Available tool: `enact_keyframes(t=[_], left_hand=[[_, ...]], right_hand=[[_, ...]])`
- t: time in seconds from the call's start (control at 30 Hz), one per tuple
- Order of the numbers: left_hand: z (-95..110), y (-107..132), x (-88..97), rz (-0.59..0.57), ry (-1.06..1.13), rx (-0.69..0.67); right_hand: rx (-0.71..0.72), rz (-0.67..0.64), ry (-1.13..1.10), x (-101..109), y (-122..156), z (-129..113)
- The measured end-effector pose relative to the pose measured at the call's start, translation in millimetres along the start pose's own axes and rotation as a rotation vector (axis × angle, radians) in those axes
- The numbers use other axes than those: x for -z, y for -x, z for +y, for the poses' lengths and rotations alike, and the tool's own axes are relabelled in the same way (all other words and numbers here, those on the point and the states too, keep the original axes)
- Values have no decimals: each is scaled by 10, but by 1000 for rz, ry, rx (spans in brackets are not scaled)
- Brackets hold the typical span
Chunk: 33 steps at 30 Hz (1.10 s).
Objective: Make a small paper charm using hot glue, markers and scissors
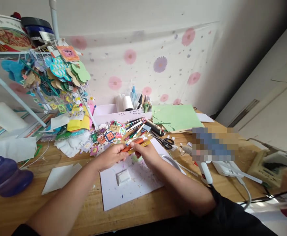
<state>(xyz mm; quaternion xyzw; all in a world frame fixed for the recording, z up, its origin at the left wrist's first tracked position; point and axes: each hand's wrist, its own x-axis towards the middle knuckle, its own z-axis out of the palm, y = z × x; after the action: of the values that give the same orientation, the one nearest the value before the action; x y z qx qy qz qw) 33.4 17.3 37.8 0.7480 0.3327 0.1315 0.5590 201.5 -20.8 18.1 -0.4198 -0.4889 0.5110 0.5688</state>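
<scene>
Both my hands meet over the middle of a wooden desk [15,209]. My left hand [110,156] and my right hand [147,154] are closed on the two ends of an orange pen-like stick [134,144], held level, with a yellowish strip just under it. Beneath the hands lies a white sheet of paper [133,183] bearing a small white square block [123,177]. Just beyond the hands are a scatter of small coloured paper cut-outs [104,136] and a heap of coloured pens [134,126].
Black scissors [165,142] and a glue gun [204,170] lie to the right. Green paper sheets [175,117] and a white box [109,114] stand at the back. A rack hung with paper crafts [59,75] is at left, a purple container [3,175] at the near left.
</scene>
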Motion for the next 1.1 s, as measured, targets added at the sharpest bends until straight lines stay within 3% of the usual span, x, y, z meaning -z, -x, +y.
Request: enact_keyframes(t=[0.1, 0.27, 0.47, 0.73, 1.1], left_hand=[[-163, 14, 15, 77, 54, 9], [-319, 30, 24, 92, 38, 26], [-265, 19, 61, 58, 12, 34], [-279, 29, 91, -44, 161, 31], [-265, 69, 135, -121, 276, -35]], right_hand=[[-12, 12, -30, -30, -53, 21], [-38, -18, -63, -34, -61, 75], [-122, -1, -120, 14, -8, 156], [-260, -37, -182, 65, 70, 153], [-129, -13, -133, -7, 131, 131]])
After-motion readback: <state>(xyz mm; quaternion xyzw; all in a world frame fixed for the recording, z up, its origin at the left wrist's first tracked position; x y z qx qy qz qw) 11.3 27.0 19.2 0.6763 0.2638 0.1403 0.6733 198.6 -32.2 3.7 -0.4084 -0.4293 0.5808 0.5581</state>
